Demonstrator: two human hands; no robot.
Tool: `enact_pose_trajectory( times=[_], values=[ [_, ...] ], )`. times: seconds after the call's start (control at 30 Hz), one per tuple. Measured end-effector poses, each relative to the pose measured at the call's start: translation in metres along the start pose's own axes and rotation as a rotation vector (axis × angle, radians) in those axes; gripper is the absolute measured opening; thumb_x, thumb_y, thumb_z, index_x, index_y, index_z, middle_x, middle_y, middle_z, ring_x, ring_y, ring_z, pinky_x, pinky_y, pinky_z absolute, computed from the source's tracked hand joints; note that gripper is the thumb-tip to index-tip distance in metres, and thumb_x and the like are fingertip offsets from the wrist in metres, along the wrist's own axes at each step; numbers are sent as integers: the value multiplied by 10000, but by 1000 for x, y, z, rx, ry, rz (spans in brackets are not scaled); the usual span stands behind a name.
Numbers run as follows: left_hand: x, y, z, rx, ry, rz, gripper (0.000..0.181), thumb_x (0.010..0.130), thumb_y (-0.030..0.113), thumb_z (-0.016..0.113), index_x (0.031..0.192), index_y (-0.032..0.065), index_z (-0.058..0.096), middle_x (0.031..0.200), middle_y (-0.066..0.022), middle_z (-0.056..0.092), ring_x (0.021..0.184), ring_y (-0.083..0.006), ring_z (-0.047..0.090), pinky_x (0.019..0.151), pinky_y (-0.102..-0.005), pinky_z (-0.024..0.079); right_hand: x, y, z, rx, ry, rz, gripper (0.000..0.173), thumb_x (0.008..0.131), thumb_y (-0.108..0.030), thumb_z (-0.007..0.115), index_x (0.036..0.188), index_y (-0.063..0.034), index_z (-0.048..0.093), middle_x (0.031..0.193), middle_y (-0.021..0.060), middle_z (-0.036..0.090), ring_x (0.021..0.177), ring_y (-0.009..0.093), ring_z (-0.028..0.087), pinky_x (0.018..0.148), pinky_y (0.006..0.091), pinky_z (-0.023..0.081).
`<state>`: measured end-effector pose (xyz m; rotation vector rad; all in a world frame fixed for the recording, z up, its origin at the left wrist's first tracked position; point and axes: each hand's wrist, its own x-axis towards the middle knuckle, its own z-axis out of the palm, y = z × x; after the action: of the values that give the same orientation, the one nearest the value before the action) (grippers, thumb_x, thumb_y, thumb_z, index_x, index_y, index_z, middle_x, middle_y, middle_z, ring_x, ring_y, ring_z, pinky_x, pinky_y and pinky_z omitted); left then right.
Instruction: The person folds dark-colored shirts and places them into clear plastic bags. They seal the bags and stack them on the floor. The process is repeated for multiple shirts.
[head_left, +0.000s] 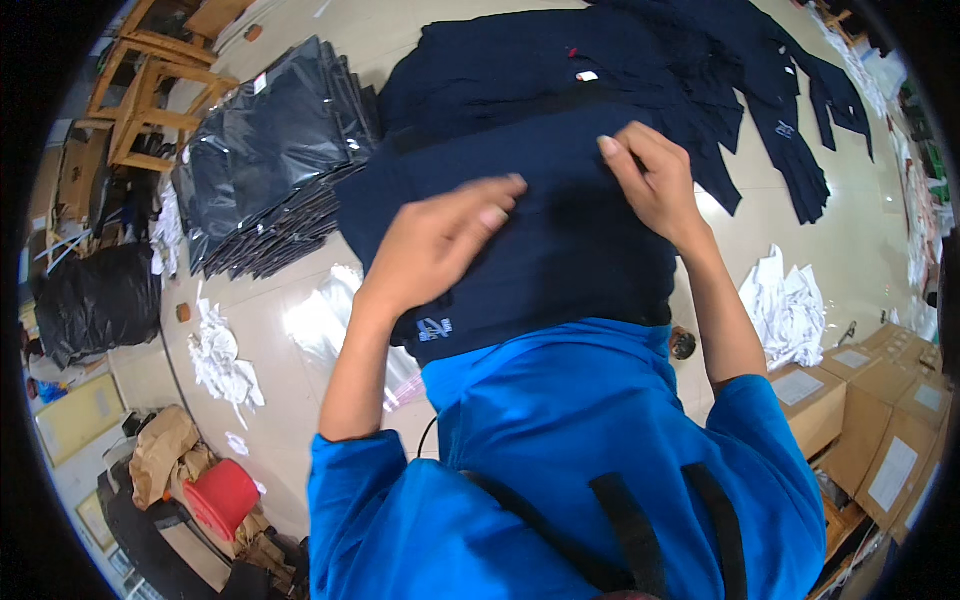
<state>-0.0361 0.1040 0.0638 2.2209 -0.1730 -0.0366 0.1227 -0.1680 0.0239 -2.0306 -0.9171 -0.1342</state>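
A dark navy garment (540, 255) with a small light-blue embroidered mark lies spread right before me. Over its left part is my left hand (439, 244), slightly blurred, fingers reaching right, holding nothing that I can see. My right hand (652, 176) is over the garment's right part, fingers curled and thumb extended; whether it pinches any fabric cannot be told. Beyond them lie more navy garments (510, 60), one with a white tag (587, 76) and a small red one. To the left stands a stack of dark garments in clear plastic bags (262, 142).
Clear plastic bags (322, 315) and crumpled white material (221, 356) lie on the tiled floor at left; more white material (784, 307) is at right. Cardboard boxes (862, 405) stand lower right, a red bucket (223, 499) lower left, wooden stools (157, 105) upper left.
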Motion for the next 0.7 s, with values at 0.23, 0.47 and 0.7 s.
enact_pose_trajectory(
  times=[0.23, 0.47, 0.7],
  values=[
    [-36, -182, -32, -26, 682, -396, 377, 1148, 290, 518, 1345, -7, 639, 1302, -145, 699, 1213, -215, 648, 1057, -345, 481, 84, -45, 139, -83, -276, -79, 497, 1021, -465, 672, 1143, 16, 665, 1039, 205, 746, 1006, 359, 746, 828, 488, 583],
    [-44, -213, -40, -349, 498, -581, 723, 1118, 621, 424, 1501, 25, 567, 1504, -197, 571, 1435, -287, 495, 1214, -371, 337, 128, -83, 200, -276, -563, 59, 605, 952, -482, 750, 1201, 59, 647, 1034, 260, 768, 990, 433, 761, 826, 501, 619],
    [-24, -211, -63, -113, 376, -917, 883, 1070, 743, 362, 1477, -4, 599, 1524, -231, 589, 1445, -323, 523, 1248, -430, 306, 129, -87, 231, -140, -440, 199, 432, 890, -254, 798, 1200, 13, 661, 1064, 234, 772, 1054, 416, 752, 892, 500, 600]
  ],
)
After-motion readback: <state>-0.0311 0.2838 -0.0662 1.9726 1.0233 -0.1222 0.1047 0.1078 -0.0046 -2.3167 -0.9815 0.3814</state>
